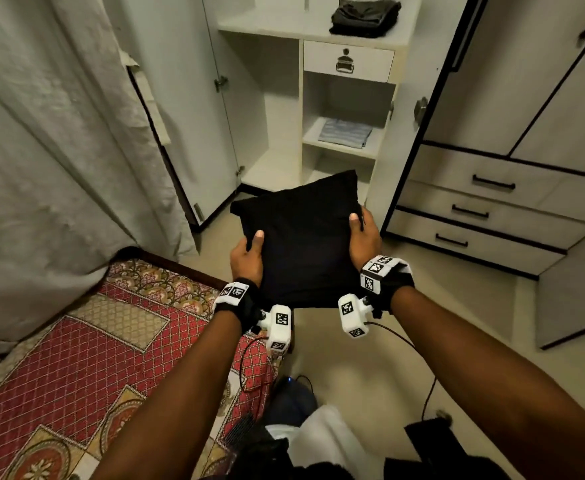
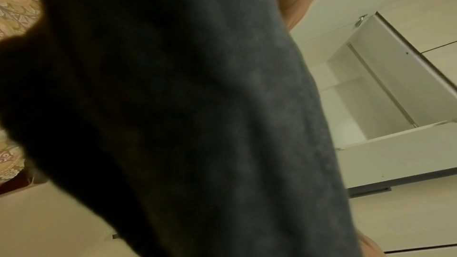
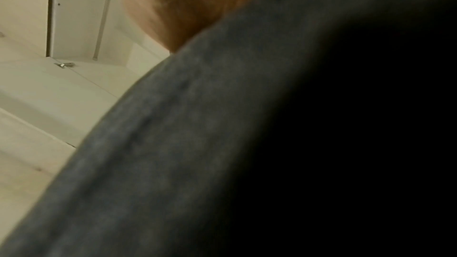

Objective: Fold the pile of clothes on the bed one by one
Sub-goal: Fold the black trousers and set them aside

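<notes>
A folded black garment (image 1: 303, 237) is held flat in the air in front of the open wardrobe. My left hand (image 1: 247, 256) grips its left edge, thumb on top and fingers hidden beneath. My right hand (image 1: 363, 237) grips the right edge the same way. In the left wrist view the dark cloth (image 2: 173, 114) fills most of the picture. In the right wrist view the same cloth (image 3: 247, 144) covers the lower right, with a bit of my palm (image 3: 188, 7) above it.
The open wardrobe (image 1: 339, 147) has white shelves; a dark folded garment (image 1: 365, 17) lies on the top one and a striped folded cloth (image 1: 344, 133) lower down. Drawers (image 1: 491, 202) stand at the right. The bed with its patterned red cover (image 1: 93, 341) is at lower left, under a grey curtain (image 1: 41, 150).
</notes>
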